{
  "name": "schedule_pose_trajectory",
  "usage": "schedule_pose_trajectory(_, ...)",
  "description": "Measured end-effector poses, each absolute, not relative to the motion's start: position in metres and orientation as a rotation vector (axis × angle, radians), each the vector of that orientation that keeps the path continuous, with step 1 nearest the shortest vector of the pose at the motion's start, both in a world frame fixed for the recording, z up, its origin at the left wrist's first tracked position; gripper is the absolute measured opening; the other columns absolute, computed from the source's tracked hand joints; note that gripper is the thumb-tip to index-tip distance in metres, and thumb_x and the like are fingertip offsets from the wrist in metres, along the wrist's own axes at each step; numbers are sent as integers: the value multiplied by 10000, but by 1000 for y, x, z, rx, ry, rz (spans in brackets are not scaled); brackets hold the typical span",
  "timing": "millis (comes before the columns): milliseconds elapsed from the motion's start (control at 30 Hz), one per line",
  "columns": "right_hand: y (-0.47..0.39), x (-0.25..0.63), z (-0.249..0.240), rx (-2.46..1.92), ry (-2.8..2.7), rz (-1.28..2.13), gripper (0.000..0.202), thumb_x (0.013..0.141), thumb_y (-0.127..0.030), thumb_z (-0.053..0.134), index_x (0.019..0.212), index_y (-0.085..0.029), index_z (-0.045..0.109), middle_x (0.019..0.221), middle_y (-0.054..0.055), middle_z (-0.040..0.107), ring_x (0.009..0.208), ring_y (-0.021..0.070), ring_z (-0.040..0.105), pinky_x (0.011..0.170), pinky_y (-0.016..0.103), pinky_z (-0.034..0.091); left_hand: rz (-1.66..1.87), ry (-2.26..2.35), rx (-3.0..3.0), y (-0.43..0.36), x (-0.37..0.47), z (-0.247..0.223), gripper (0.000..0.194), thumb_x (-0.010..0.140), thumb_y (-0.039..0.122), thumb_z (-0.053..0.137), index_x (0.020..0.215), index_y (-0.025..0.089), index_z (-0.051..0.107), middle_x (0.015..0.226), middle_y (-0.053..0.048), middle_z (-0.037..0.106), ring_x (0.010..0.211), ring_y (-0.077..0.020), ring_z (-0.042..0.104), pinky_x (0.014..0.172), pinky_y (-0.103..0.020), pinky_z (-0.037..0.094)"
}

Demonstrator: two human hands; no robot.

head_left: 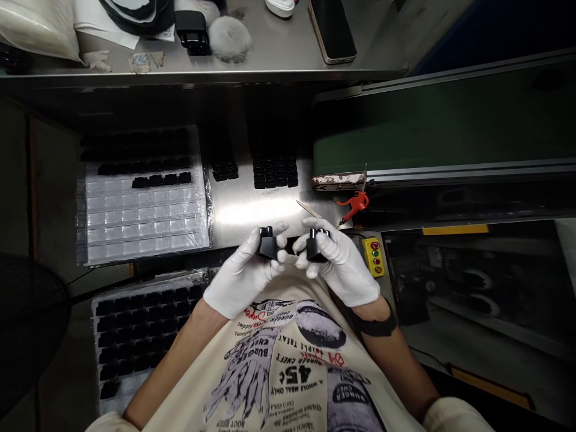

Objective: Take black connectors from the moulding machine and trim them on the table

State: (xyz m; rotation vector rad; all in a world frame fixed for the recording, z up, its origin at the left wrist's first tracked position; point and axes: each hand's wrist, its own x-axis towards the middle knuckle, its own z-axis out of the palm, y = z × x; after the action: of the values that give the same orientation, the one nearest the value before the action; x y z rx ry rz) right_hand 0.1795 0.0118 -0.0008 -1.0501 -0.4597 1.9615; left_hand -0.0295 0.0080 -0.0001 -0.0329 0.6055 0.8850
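My left hand (247, 270), in a white glove, is closed on a small black plastic part (268, 245) with short round tubes on its upper end. A similar black part (314, 247) is gripped in my right hand (344, 264), also gloved in white. Both parts are held upright and side by side, a small gap between them, in front of my printed apron (297, 360). Past my hands, rows of black parts (275, 172) stand on the metal table (252, 210), with a smaller group (225, 171) to their left.
At left lies a partly filled white tray (148, 216); a second tray (103, 402) sits nearer me. A green conveyor (441, 132) runs off right, an orange air gun (355, 206) at its edge. Beside it is a yellow button box (372, 257). A phone (333, 30) rests on the shelf (279, 51).
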Motion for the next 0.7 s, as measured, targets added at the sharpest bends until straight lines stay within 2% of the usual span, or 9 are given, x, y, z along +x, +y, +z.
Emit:
schedule_pose_trajectory(100,13,179,-2,-1132,-500,1859,568,930,-565,893,1354,-229,723,1058,52,832,692,134,766,478,186,578,863,659,37,8,-30,1,309,1078,253,726,1345,100,756,1190,-138,818,974,-182,835,847,-209,709)
schedule_pose_trajectory(167,14,178,-3,-1169,-481,1787,550,949,-535,883,1395,-261,714,1130,38,814,771,129,772,525,183,604,845,670,72,8,-31,1,320,1047,211,752,1354,119,766,1243,-142,818,981,-185,839,822,-198,708)
schedule_pose_trajectory(233,15,178,-2,-1182,-439,1763,533,938,-463,911,1396,-281,707,1207,26,796,905,138,791,694,216,684,834,666,86,7,-31,1,301,1018,183,778,1316,143,790,1168,-113,827,923,-156,824,790,-182,697)
schedule_pose_trajectory(300,16,179,-2,-1179,-417,1796,542,919,-398,936,1394,-286,702,1239,28,790,1003,154,796,828,257,709,814,653,83,7,-29,1,240,997,150,787,1235,140,818,1045,-87,820,855,-126,795,777,-166,680)
schedule_pose_trajectory(400,17,182,-1,-1144,-395,1857,555,891,-343,956,1382,-275,706,1164,30,801,943,149,789,761,237,687,814,661,38,9,-26,5,199,1007,106,735,1185,104,823,1017,-98,802,903,-136,785,869,-201,684)
schedule_pose_trajectory(500,18,185,-1,-1083,-340,1848,473,871,-260,958,1291,-257,742,1033,-4,786,852,106,741,688,176,624,860,663,-62,14,-21,10,254,1063,213,672,1234,70,793,1109,-144,783,1022,-202,782,926,-293,703)
schedule_pose_trajectory(600,19,186,0,-1012,-284,1890,350,873,-214,939,1184,-232,778,1004,-15,763,885,98,726,812,192,644,834,656,-145,19,-19,13,431,1126,408,584,1271,43,762,1139,-183,762,1042,-244,770,923,-357,713)
schedule_pose_trajectory(700,16,186,-1,-959,-258,1958,284,890,-241,926,1141,-213,797,1034,7,766,941,121,737,911,235,662,792,658,-175,21,-17,15,529,1161,477,485,1323,37,730,1166,-204,754,1059,-260,769,946,-377,706)
